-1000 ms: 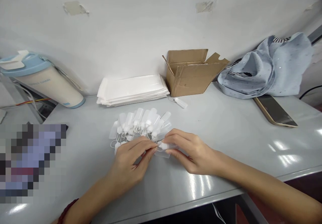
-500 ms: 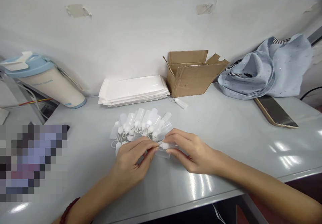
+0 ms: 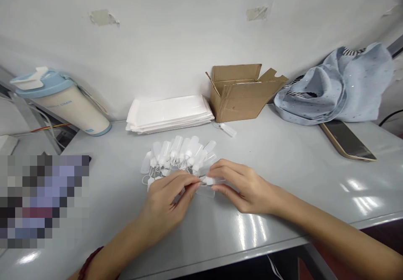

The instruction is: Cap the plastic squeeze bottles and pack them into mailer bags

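A small clear plastic dropper bottle (image 3: 210, 181) with a white cap lies sideways between my hands, just above the desk. My right hand (image 3: 241, 185) holds its body between thumb and fingers. My left hand (image 3: 173, 196) pinches at the narrow tip end, where fingertips hide the exact contact. Behind the hands, several more such bottles (image 3: 176, 147) lie in a fanned cluster, with thin white cord loops (image 3: 153, 171) at their cap ends. Another bottle (image 3: 206, 191) rests on the desk just below the held one, partly hidden.
On the grey desk (image 3: 283, 166), a stack of white paper sheets or sleeves (image 3: 170, 114) and an open cardboard box (image 3: 241, 101) stand by the wall. One bottle (image 3: 228, 130) lies before the box. A tumbler (image 3: 72, 103) is left; a cloth bag (image 3: 333, 91) and phone (image 3: 348, 140) are right.
The whole view has shifted slightly to the right. Both hands keep nearly the same grip on the bottle, and the right fingers have shifted slightly on it.
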